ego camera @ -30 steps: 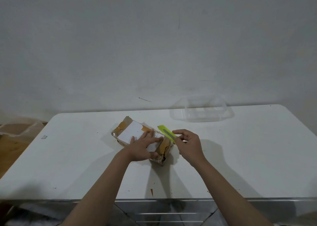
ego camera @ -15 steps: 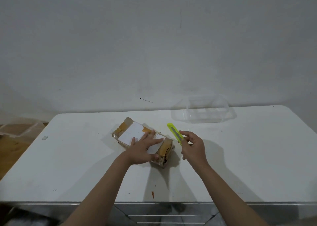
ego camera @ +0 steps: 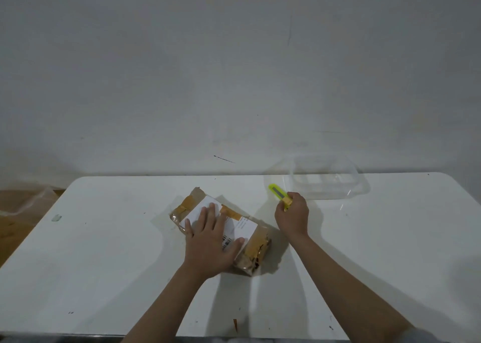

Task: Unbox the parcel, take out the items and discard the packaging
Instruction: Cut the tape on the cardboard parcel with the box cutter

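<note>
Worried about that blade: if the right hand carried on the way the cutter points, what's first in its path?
Probably nothing: the right hand aims the yellow cutter up-left over bare table, toward the wall, passing left of the clear container. Depth is unclear.

A white table (ego camera: pixel 390 251) with rounded corners stands against a plain grey-white wall (ego camera: pixel 234 69). Brown flooring (ego camera: pixel 15 212) is visible at left. Lighting is dim and even.

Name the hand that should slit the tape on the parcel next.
Right. The right hand already grips the yellow cutter beside the parcel, while the left hand lies flat on top, steadying it.
</note>
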Motion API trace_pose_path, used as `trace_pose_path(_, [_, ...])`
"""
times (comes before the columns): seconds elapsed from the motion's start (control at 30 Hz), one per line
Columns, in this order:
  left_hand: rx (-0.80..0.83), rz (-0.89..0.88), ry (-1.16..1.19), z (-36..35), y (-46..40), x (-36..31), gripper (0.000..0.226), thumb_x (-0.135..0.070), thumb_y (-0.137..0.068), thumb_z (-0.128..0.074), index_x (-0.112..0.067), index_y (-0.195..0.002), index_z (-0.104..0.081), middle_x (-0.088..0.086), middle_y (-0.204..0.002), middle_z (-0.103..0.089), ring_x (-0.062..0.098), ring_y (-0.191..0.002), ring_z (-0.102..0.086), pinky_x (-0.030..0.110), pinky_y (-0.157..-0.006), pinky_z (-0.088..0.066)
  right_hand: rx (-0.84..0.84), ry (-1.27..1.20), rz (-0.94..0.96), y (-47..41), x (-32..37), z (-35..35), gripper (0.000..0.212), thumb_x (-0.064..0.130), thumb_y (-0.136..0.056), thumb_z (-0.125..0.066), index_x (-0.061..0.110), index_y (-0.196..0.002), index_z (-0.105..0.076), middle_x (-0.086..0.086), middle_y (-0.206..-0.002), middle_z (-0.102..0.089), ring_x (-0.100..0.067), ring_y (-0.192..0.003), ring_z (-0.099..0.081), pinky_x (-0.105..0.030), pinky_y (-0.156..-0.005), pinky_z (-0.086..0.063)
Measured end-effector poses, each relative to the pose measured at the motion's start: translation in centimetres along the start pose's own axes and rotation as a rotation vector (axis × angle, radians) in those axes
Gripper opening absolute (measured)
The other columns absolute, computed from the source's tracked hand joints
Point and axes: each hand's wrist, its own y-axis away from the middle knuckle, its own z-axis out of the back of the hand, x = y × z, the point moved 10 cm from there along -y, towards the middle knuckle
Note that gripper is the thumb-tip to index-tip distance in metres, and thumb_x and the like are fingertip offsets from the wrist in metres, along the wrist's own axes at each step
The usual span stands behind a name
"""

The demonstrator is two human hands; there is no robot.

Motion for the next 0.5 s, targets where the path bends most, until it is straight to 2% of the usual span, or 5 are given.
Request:
trace_pose_path(0.17, [-0.061,-0.028,0.03,0.2,0.2,-0.2,0.103,-0.085,-0.068,0.003,-0.025,-0.149,-0.019,0.001,-0.159,0.0,0.025,-0.146,0.005,0.049,-0.108,0.013,-0.111,0.19,0.014,-1.3,-0.6,-1.6,0.032,0.006,-0.088,-0.055,-0.001,-0.118,-0.055,-0.021,-0.109,-0.05,-0.037,-0.095,-0.052,-0.036,-0.075,-0.043])
trace_pose_path(0.27, [-0.06,-0.028,0.011,0.1,0.2,-0.3,0.094,-0.081,-0.075,-0.012,-0.025,-0.149,-0.02,0.002,-0.159,0.0,0.025,-0.146,0.005,0.049,-0.109,0.013,-0.141,0.302,-0.004,-1.5,-0.9,-1.9,0.034,0.012,-0.087,-0.058,0.001,-0.118,-0.058,-0.022,-0.109,-0.052,-0.04,-0.1,-0.047,-0.041,-0.08,-0.041])
trace_pose_path(0.37, [-0.067,-0.028,0.013,-0.1,0.2,-0.3,0.085,-0.073,-0.079,-0.026,-0.021,-0.146,-0.031,0.005,-0.158,-0.012,0.029,-0.146,-0.007,0.053,-0.109,0.004,-0.134,0.364,-0.014,-1.5,-1.0,-2.0,0.036,0.02,-0.087,-0.061,0.004,-0.119,-0.06,-0.02,-0.111,-0.05,-0.039,-0.102,-0.046,-0.043,-0.084,-0.04])
trace_pose_path(0.43, [-0.076,-0.032,0.009,-0.2,0.2,-0.3,0.082,-0.072,-0.08,-0.031,-0.02,-0.142,-0.039,0.008,-0.156,-0.021,0.031,-0.144,-0.016,0.055,-0.108,-0.003,-0.141,0.352,-0.027,-1.5,-1.1,-1.8,0.039,0.024,-0.086,-0.063,0.005,-0.12,-0.06,-0.02,-0.111,-0.05,-0.039,-0.101,-0.046,-0.044,-0.084,-0.04])
trace_pose_path(0.5, [-0.086,-0.038,0.011,-0.2,0.2,-0.3,0.082,-0.072,-0.08,-0.031,-0.019,-0.142,-0.039,0.008,-0.155,-0.023,0.031,-0.144,-0.017,0.055,-0.109,-0.004,-0.177,0.301,-0.008,-1.3,-1.0,-1.4,0.04,0.023,-0.084,-0.065,0.005,-0.119,-0.061,-0.021,-0.109,-0.052,-0.04,-0.099,-0.047,-0.045,-0.081,-0.042])
